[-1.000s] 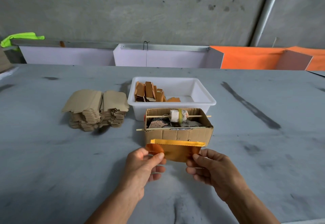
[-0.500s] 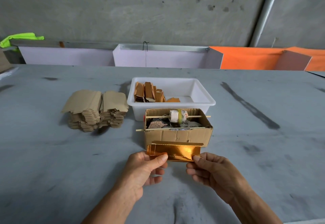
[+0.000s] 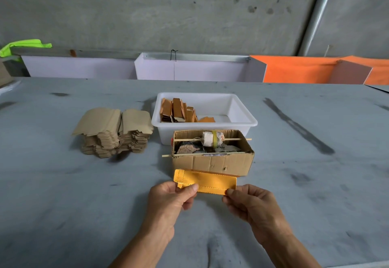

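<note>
A flat gold card (image 3: pixel 207 182) is held just below the middle of the frame, between both hands and a little above the desk (image 3: pixel 63 194). It lies lengthwise from left to right, and dotted lines run along its long edges. A narrow flap is folded at its left end.

The left hand (image 3: pixel 168 199) pinches the card's lower left corner. Its thumb presses on top and its curled fingers sit beneath. The right hand (image 3: pixel 250 202) pinches the lower right corner between thumb and forefinger, with its other fingers curled under. Both forearms come in from the bottom edge of the frame.

Just above the card in the picture stands an open cardboard box (image 3: pixel 212 163). The card's upper edge overlaps the foot of the box's front wall in this view; whether they touch I cannot tell. Two thin sticks (image 3: pixel 189 139) lie across the box, and the upper one carries a whitish roll (image 3: pixel 211 138) with a yellow band. Dark scraps lie under it.

Above the box is a white tub (image 3: pixel 242 110), with brown folded pieces (image 3: pixel 176 111) standing in its left half. To the left of the tub, a stack of tan card blanks (image 3: pixel 113 133) rests on the desk.

Along the desk's top edge stand white panels (image 3: pixel 189 70) in the middle and orange panels (image 3: pixel 294 72) at the right. A green cloth (image 3: pixel 23 45) shows at the upper left, before a grey wall (image 3: pixel 168 11).
</note>
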A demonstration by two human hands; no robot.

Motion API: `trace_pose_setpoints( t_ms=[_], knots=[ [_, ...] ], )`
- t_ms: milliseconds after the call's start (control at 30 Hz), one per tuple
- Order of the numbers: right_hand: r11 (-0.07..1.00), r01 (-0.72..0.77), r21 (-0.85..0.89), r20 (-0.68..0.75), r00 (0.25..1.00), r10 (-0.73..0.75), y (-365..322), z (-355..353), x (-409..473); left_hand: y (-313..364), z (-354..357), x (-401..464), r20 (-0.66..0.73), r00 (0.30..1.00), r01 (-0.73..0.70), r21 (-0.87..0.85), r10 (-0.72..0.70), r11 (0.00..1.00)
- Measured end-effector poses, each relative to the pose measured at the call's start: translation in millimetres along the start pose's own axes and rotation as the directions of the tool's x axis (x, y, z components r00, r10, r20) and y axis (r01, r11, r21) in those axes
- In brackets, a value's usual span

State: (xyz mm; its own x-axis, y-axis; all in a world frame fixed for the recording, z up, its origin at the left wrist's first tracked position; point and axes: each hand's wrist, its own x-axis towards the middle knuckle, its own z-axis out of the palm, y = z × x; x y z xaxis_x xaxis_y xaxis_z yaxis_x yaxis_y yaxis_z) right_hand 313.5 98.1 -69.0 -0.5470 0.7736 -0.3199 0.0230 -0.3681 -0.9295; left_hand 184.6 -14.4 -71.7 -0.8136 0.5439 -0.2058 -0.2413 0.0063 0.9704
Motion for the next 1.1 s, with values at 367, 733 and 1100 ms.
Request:
trace_pose_setpoints(
  t_ms=[367,733,1100],
  knots=[
    [0.986,0.111,0.127,-0.116,0.989,-0.096,4.8,13.3,-6.1,-4.8,10.2,-5.6,-0.044,0.993,-0.114,-0.142,0.108,0.983],
    [0.908,-0.091,0.409,-0.014,0.994,0.106,12.9,29.8,-6.4,-7.9,17.7,-5.6,-0.107,0.963,-0.261,-0.172,0.246,0.95],
    [0.917,-0.038,0.398,-0.012,0.999,0.046,16.1,33.4,-3.3,-14.1,19.3,-4.4,0.0,0.995,-0.099,-0.231,0.101,0.968]
  ],
)
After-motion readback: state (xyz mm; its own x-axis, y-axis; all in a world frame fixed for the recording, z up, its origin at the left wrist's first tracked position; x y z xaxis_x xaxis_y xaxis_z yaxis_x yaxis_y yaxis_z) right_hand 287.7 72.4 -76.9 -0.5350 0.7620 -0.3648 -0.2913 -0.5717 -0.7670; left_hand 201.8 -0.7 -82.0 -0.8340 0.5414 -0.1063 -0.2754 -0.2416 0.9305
